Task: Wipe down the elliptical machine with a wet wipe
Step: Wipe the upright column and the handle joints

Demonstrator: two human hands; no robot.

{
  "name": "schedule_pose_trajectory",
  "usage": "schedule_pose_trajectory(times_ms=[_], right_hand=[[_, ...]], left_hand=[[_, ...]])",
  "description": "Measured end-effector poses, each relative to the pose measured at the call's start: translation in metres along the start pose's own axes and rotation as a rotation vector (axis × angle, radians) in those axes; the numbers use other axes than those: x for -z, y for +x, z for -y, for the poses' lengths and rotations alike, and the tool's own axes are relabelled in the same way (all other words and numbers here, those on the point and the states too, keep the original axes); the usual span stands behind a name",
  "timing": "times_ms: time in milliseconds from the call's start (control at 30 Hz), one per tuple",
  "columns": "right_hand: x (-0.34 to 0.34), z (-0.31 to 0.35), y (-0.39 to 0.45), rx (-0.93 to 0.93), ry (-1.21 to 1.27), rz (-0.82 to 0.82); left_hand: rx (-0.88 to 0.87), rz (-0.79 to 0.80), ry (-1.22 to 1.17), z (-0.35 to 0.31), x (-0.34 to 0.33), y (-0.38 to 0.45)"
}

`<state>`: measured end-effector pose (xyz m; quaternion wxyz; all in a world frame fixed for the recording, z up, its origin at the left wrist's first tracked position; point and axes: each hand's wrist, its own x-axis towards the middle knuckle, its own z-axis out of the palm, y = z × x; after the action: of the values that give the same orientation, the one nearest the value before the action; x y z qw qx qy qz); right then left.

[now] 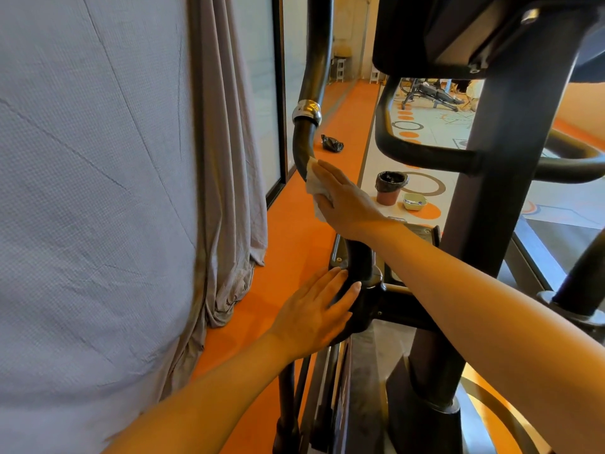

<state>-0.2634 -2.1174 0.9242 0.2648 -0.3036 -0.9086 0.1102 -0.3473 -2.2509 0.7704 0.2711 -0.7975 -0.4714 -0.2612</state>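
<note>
Elliptical machine's curved black handlebar [302, 139]: your right hand [347, 201] presses a white wet wipe [316, 183] against it below its chrome collar [307, 112]; left hand [314, 314], fingers straight, rests lower down.

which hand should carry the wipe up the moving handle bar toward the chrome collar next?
Right. The right hand already presses the wet wipe on the handle bar, just below the chrome collar. The left hand has no wipe and rests lower, at the pivot joint.

The right hand [347, 204] reaches forward with straight fingers [330, 173], palm down; the left hand [314, 314] lies flat, fingers extended.
</note>
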Motion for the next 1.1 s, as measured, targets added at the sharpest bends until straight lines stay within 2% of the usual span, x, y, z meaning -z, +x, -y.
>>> schedule_pose_trajectory(times_ms=[133,433,633,767,900,1100], right_hand=[[0.000,0.000,-0.005,-0.004,0.001,-0.024],[0.009,0.007,0.008,0.051,-0.097,0.062],[0.006,0.005,0.003,-0.039,0.061,0.068],[0.003,-0.004,-0.017,0.020,0.063,0.064],[0.007,-0.003,-0.013,0.031,-0.116,0.107],[0.004,0.019,0.011,0.043,-0.352,0.063]], left_hand=[[-0.019,-0.087,0.057,-0.001,-0.014,0.005],[-0.097,-0.106,0.078,0.005,-0.028,0.006],[-0.120,-0.094,0.062,0.000,-0.031,0.001],[-0.127,-0.080,0.057,0.005,-0.030,0.001],[-0.125,-0.069,0.047,0.005,-0.034,0.000],[-0.105,-0.068,0.035,0.003,-0.027,0.001]])
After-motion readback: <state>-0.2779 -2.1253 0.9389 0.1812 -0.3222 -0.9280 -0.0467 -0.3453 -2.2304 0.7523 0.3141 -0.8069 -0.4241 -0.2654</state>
